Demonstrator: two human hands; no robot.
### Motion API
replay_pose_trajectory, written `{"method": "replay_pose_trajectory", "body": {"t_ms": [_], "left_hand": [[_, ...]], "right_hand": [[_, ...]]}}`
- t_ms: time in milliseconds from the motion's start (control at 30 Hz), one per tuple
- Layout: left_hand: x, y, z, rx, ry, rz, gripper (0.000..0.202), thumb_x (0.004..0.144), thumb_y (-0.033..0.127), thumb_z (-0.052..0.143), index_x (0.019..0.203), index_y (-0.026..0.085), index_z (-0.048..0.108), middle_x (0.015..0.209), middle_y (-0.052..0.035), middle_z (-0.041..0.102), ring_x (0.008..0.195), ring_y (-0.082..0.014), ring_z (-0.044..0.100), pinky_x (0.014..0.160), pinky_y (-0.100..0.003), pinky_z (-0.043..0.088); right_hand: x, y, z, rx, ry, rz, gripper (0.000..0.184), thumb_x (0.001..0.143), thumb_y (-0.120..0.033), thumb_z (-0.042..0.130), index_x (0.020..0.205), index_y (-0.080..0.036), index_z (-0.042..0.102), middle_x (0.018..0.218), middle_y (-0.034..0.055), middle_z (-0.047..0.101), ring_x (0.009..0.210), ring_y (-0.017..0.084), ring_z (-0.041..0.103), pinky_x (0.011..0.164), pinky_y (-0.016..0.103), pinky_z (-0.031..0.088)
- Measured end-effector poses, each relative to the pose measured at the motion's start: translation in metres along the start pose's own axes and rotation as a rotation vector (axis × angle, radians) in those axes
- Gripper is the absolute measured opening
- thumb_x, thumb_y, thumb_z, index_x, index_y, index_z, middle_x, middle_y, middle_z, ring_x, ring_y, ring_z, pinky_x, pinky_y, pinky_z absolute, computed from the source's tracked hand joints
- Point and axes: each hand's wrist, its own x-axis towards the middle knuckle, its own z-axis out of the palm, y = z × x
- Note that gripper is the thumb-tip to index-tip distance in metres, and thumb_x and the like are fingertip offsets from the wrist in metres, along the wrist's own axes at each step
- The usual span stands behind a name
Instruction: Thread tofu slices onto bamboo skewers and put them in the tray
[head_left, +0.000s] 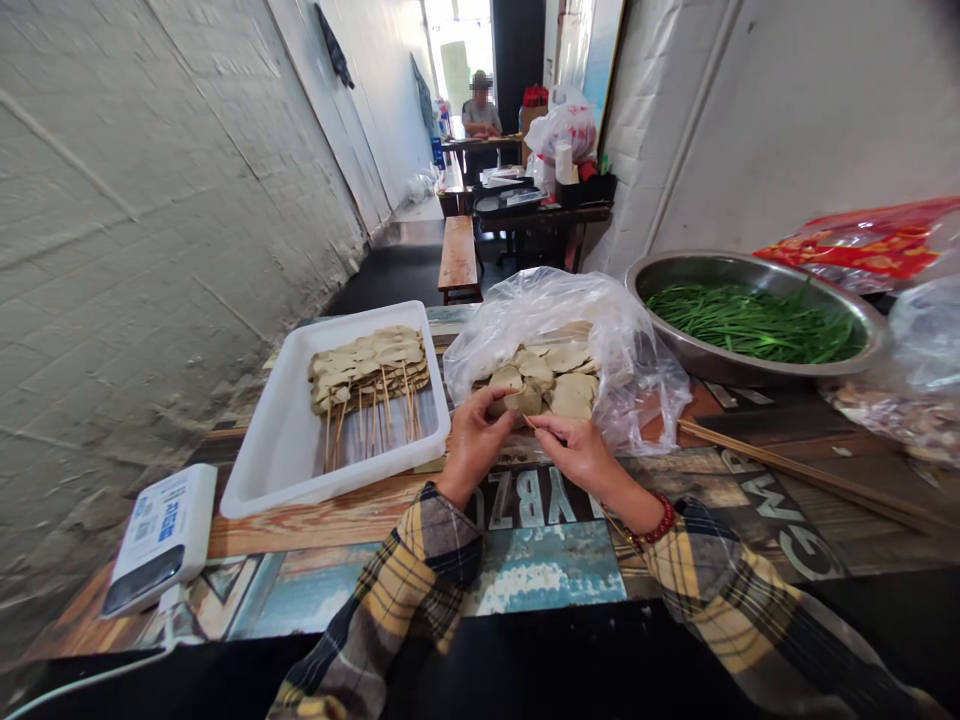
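Thin beige round slices (574, 393) lie heaped in an open clear plastic bag (510, 305). In front of the heap, my left hand (476, 440) pinches one slice (523, 402) between thumb and fingers. My right hand (581, 458) is closed on a thin wooden skewer (529, 423), its tip close to that slice; most of the skewer is hidden by the hand. I cannot tell whether the tip touches the slice. Left of my hands, a white plastic tray (262, 440) holds stacked skewered slices (367, 365), their bare sticks pointing towards me.
A metal bowl of green chives (757, 322) stands at the right, behind loose wooden skewers (810, 476). A white device (165, 530) with a cable sits at the table's left. Beyond are a wooden bench (457, 250), cluttered tables and a seated person (481, 115).
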Motion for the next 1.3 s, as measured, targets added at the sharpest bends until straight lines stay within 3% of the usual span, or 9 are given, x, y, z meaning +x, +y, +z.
{"method": "replay_pose_trajectory", "body": {"t_ms": [100,300,533,700,900,1300], "left_hand": [[-0.001,0.0,0.001,-0.076,-0.021,-0.075,0.028,0.066,0.02,0.073,0.093,0.018,0.071,0.086,-0.0035,0.069,0.078,-0.0173,0.061,0.07,-0.026,0.048],[-0.004,0.007,0.007,-0.328,-0.044,-0.212,0.035,0.061,0.022,0.078,0.093,0.016,0.066,0.083,-0.0017,0.067,0.071,-0.0134,0.06,0.067,-0.025,0.048],[-0.005,0.009,0.004,-0.559,-0.074,-0.354,0.045,0.057,0.026,0.083,0.096,0.015,0.064,0.084,-0.0022,0.066,0.068,-0.0121,0.06,0.064,-0.024,0.049],[-0.005,0.01,0.003,-0.547,-0.11,-0.371,0.032,0.063,0.037,0.08,0.082,0.014,0.067,0.076,-0.0017,0.064,0.062,-0.009,0.056,0.057,-0.02,0.045],[-0.005,0.008,0.003,-0.493,-0.084,-0.428,0.034,0.062,0.042,0.08,0.065,0.013,0.063,0.06,0.0009,0.057,0.051,-0.0071,0.051,0.05,-0.019,0.041],[-0.005,0.011,-0.001,-0.632,-0.111,-0.488,0.03,0.059,0.035,0.082,0.061,0.013,0.061,0.057,0.0037,0.05,0.049,-0.0046,0.042,0.047,-0.017,0.036]], "right_hand": [[0.0,-0.001,0.0,-0.001,0.023,-0.008,0.027,0.087,-0.017,0.052,0.102,-0.02,0.074,0.099,0.0058,0.077,0.091,0.022,0.072,0.08,0.033,0.056],[0.002,-0.006,-0.003,0.005,0.037,0.014,0.021,0.088,-0.02,0.052,0.092,-0.017,0.073,0.086,0.0067,0.077,0.076,0.02,0.072,0.069,0.029,0.055],[0.001,-0.001,-0.001,0.008,0.046,0.004,0.019,0.087,-0.023,0.054,0.094,-0.018,0.072,0.088,0.0071,0.077,0.079,0.021,0.072,0.071,0.031,0.055],[0.001,-0.003,-0.002,0.007,0.068,-0.003,0.02,0.087,-0.023,0.054,0.094,-0.018,0.073,0.088,0.0072,0.077,0.079,0.021,0.072,0.069,0.031,0.056],[0.001,-0.004,-0.002,0.009,0.05,0.0,0.02,0.086,-0.023,0.055,0.092,-0.019,0.074,0.086,0.0064,0.078,0.074,0.02,0.072,0.067,0.03,0.056],[-0.002,-0.006,-0.002,0.037,0.024,-0.01,0.024,0.086,-0.025,0.055,0.097,-0.017,0.075,0.085,0.0067,0.078,0.07,0.02,0.071,0.064,0.03,0.056]]}}
